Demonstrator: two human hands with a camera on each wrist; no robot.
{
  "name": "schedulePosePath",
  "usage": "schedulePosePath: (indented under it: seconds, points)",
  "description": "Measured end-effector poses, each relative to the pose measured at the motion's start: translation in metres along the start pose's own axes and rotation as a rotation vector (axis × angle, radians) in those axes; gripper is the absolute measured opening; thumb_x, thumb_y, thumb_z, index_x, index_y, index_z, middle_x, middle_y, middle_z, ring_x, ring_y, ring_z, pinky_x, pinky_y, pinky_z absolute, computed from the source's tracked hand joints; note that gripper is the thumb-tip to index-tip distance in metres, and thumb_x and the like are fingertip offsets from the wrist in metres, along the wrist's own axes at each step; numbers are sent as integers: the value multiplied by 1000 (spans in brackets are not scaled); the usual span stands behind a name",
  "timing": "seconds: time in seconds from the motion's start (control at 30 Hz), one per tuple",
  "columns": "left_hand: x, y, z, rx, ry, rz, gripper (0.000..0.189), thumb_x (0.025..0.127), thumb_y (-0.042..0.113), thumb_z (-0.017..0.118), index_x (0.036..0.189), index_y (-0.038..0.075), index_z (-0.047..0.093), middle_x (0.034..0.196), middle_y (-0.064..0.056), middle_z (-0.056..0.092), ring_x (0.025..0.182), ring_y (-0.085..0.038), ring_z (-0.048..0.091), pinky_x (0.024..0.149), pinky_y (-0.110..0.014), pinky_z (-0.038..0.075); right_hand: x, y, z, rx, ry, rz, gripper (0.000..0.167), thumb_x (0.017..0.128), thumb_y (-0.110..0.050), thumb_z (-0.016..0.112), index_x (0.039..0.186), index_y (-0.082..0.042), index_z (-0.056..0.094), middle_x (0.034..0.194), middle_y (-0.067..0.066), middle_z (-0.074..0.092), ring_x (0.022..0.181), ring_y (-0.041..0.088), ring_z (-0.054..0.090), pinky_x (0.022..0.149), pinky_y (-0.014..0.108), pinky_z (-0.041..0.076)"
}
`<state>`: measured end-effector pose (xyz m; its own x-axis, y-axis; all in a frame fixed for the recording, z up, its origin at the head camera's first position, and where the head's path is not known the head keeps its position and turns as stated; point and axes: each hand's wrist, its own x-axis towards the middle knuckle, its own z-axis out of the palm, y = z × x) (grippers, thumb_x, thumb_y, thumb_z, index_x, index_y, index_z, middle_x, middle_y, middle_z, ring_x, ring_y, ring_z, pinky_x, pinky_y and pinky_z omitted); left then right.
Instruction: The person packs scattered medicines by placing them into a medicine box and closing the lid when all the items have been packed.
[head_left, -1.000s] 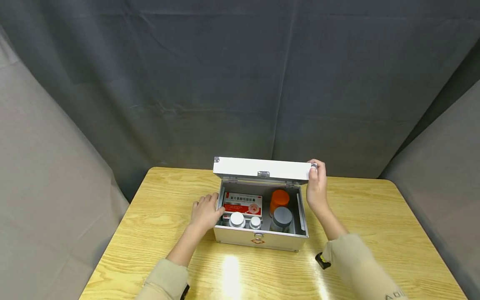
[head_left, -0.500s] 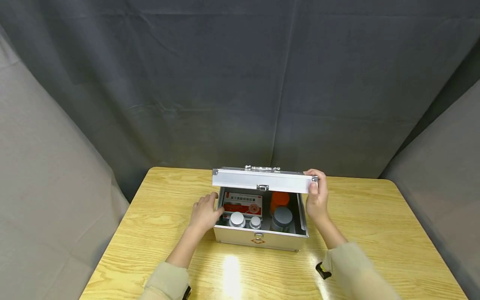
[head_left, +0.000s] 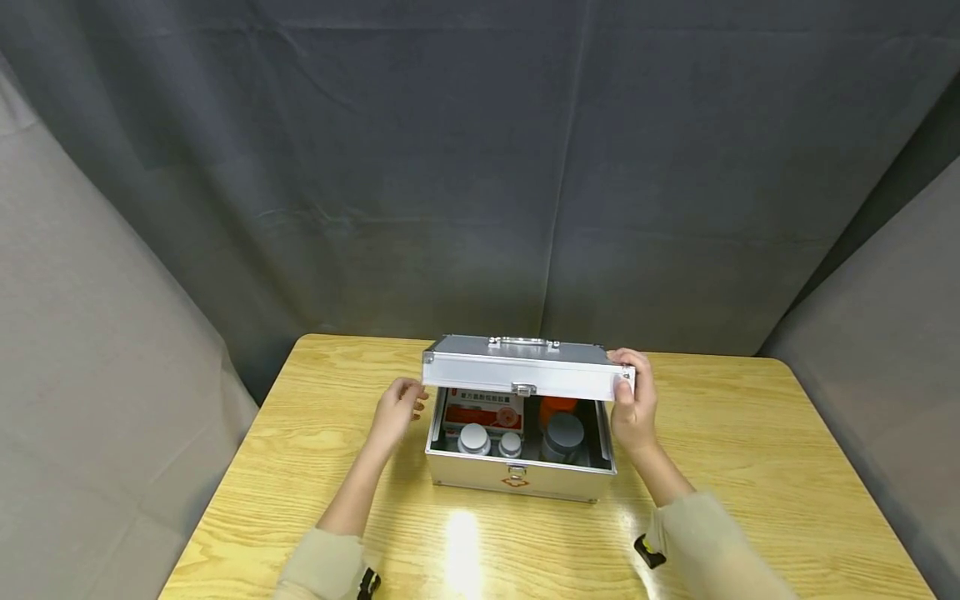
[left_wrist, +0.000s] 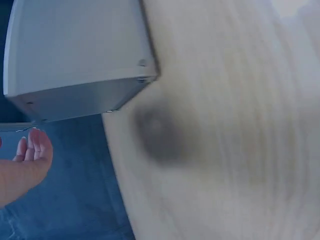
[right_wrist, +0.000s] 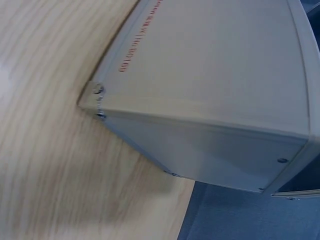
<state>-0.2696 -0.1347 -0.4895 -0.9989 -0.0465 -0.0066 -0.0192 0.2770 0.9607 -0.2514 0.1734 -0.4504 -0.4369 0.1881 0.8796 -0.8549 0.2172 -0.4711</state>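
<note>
A silver first-aid box (head_left: 480, 473) sits on the table with its lid (head_left: 525, 377) tilted partway down over it. My right hand (head_left: 634, 404) grips the lid's right front corner, thumb on the front face and fingers over the top. My left hand (head_left: 396, 410) is beside the lid's left corner, fingers loosely bent and holding nothing; in the left wrist view its fingertips lie near the lid's edge. Inside the box are a red-and-white medicine box (head_left: 483, 412), two white-capped bottles (head_left: 474, 439), a grey-lidded jar (head_left: 563, 435) and an orange-capped bottle (head_left: 558, 406), partly hidden by the lid.
The wooden table (head_left: 300, 467) extends around the box on all sides. Dark grey cloth (head_left: 480, 167) hangs behind it, with lighter cloth at both sides. A metal handle (head_left: 523, 341) stands on top of the lid.
The lid has swung down toward the front in my right hand, covering more of the contents. My left hand has let go of the box's left rim and moved slightly back and left.
</note>
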Motion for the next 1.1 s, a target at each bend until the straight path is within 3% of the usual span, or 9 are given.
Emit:
schedulePosePath:
  seconds: [0.1, 0.2, 0.3, 0.47, 0.67, 0.9, 1.1]
  points:
    - [0, 10, -4, -170, -11, -90, 37, 95, 24, 41, 105, -8, 54, 94, -22, 59, 76, -26, 58, 73, -39, 52, -3, 0, -1, -24, 1, -40, 37, 86, -14, 43, 90, 23, 40, 89, 31, 46, 94, 25, 51, 89, 26, 38]
    - [0, 21, -6, -308, -69, -180, 45, 95, 30, 40, 105, -12, 53, 83, -16, 60, 67, -18, 58, 70, -34, 53, -6, 1, -3, -50, 7, -78, 37, 86, -14, 44, 89, 23, 42, 88, 32, 47, 92, 29, 52, 90, 26, 38]
    - [-3, 31, -9, -377, -137, -247, 52, 95, 36, 38, 108, -13, 51, 76, -9, 59, 62, -16, 58, 67, -31, 53, -9, 3, -3, -78, 12, -104, 37, 85, -15, 44, 88, 22, 43, 87, 31, 48, 91, 29, 52, 90, 25, 39]
    - [-5, 44, -13, -385, -203, -284, 60, 93, 45, 39, 107, -12, 51, 75, -6, 57, 60, -17, 57, 66, -32, 53, -13, 5, -4, -96, 21, -154, 41, 88, -21, 46, 86, 20, 44, 85, 31, 49, 90, 27, 54, 89, 26, 40]
    - [-7, 52, -17, -352, -225, -313, 60, 89, 49, 45, 102, -9, 54, 73, -6, 56, 56, -16, 51, 66, -33, 53, -16, 7, -6, -108, 24, -234, 51, 91, -31, 47, 84, 20, 45, 81, 33, 48, 86, 32, 54, 89, 27, 42]
    - [-11, 55, -18, -359, -232, -317, 47, 86, 41, 55, 97, -4, 58, 73, -7, 58, 54, -15, 49, 55, -24, 48, -20, 6, -8, -133, 6, -298, 49, 91, -29, 47, 84, 20, 46, 81, 33, 49, 84, 38, 53, 90, 30, 43]
    - [-13, 51, -17, -371, -234, -310, 37, 86, 31, 56, 98, -3, 58, 73, -7, 57, 55, -14, 46, 52, -23, 44, -30, 7, -14, -181, -63, -319, 45, 91, -26, 47, 87, 19, 47, 86, 34, 50, 85, 44, 51, 94, 30, 41]
